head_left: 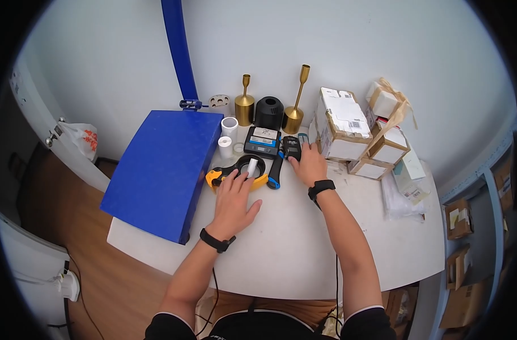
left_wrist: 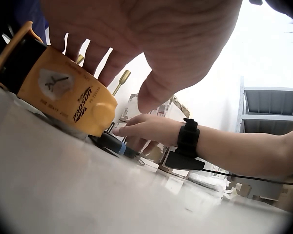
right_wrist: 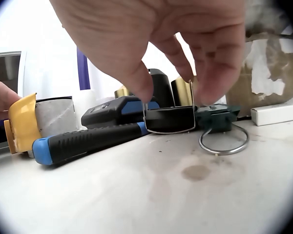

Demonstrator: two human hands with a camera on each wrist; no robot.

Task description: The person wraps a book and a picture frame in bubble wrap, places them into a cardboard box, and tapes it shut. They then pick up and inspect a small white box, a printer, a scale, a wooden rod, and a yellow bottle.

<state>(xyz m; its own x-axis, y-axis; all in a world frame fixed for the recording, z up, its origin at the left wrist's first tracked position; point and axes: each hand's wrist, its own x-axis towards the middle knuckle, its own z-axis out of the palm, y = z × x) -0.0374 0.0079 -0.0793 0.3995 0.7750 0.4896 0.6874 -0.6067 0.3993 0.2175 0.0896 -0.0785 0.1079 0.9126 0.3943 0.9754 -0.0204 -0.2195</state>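
My left hand (head_left: 233, 201) spreads over the near side of a yellow-and-black tape dispenser (left_wrist: 63, 92), its fingers extended above it. "PROSUN" is printed on the dispenser's side. To the right, my right hand (head_left: 311, 165) has thumb and fingers at opposite sides of a small black device (right_wrist: 170, 119) with a wire bracket, pinching it close over the table. Right beside its fingertips sits a dark green piece (right_wrist: 217, 118) with a metal ring. A tool with a black-and-blue handle (head_left: 275, 173) lies between the dispenser and the device.
A blue platform scale (head_left: 162, 170) fills the left side. Behind the hands stand label rolls (head_left: 229, 129), a black-and-blue device (head_left: 262, 141), gold candlesticks (head_left: 244, 107) and a black holder (head_left: 268, 113). Taped cardboard boxes (head_left: 343, 122) are stacked at right, near plastic wrap (head_left: 397, 198).
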